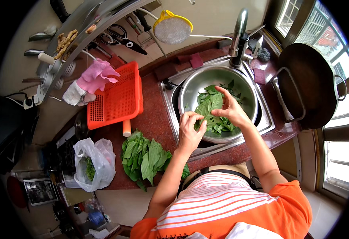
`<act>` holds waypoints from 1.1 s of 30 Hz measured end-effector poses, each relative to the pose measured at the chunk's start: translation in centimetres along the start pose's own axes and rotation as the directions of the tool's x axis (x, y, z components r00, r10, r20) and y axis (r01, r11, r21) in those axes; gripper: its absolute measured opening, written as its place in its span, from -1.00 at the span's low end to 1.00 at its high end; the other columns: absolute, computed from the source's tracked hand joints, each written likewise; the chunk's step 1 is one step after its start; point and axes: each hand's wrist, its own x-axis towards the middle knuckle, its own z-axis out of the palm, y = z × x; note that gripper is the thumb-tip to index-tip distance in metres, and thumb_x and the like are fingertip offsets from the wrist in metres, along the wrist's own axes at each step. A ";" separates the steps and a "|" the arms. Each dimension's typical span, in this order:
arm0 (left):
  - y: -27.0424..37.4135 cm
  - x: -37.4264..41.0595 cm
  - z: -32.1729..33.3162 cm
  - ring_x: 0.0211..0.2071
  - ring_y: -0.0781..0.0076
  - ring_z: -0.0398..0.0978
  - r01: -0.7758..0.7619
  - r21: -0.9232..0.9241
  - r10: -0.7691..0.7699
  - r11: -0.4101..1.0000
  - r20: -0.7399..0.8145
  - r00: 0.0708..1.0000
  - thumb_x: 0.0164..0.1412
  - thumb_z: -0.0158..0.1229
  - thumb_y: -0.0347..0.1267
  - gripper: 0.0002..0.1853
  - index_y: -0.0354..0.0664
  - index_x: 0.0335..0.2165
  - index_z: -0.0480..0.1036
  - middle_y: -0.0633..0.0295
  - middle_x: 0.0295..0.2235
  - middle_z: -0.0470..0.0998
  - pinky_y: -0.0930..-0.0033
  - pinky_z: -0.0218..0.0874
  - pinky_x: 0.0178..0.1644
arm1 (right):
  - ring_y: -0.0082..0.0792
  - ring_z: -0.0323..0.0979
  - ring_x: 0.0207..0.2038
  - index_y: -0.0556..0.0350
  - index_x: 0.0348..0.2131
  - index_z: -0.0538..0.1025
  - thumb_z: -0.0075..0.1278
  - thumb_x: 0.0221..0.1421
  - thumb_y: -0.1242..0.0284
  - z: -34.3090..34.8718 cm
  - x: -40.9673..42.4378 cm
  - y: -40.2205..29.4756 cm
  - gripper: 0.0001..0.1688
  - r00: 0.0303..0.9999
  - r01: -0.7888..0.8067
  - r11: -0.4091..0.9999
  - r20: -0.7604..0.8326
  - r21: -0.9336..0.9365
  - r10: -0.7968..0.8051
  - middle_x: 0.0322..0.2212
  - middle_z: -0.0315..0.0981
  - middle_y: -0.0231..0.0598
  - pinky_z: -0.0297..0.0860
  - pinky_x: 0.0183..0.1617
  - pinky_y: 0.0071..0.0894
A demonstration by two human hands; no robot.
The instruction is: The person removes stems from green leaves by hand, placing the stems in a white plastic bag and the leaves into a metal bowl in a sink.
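A large green leaf (209,108) with small holes is spread between my hands, above a stainless steel bowl (189,86) set in the sink. My left hand (190,131) pinches the leaf's lower end between thumb and fingertips. At the leaf's right edge, my right hand (232,110) holds it with the thumb, while the index finger reaches along its upper side. Loose green leaves (222,127) lie in the bowl beneath, partly covered by my hands. A pile of leafy greens (146,156) rests on the counter left of my left forearm.
A red plastic basket (114,104) leans on the counter at left, near pink and white gloves (95,77). A plastic bag (102,161) with greens sits nearby. The faucet (240,35) rises behind the bowl. At right stands a dark wok (307,86) before the window.
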 end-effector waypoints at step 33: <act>-1.8 -1.8 3.2 -0.57 0.70 0.27 0.456 -0.418 -0.439 0.786 0.142 0.887 -0.16 0.07 -0.54 -0.93 -0.30 -0.62 0.32 0.36 -0.63 0.37 0.65 0.13 -0.46 | -0.58 0.18 -0.37 0.32 -0.30 0.29 -0.22 -0.03 0.03 3.9 1.1 5.8 -0.38 0.972 -0.173 0.950 -0.113 0.261 0.208 -0.41 0.26 -0.30 0.15 -0.26 -0.61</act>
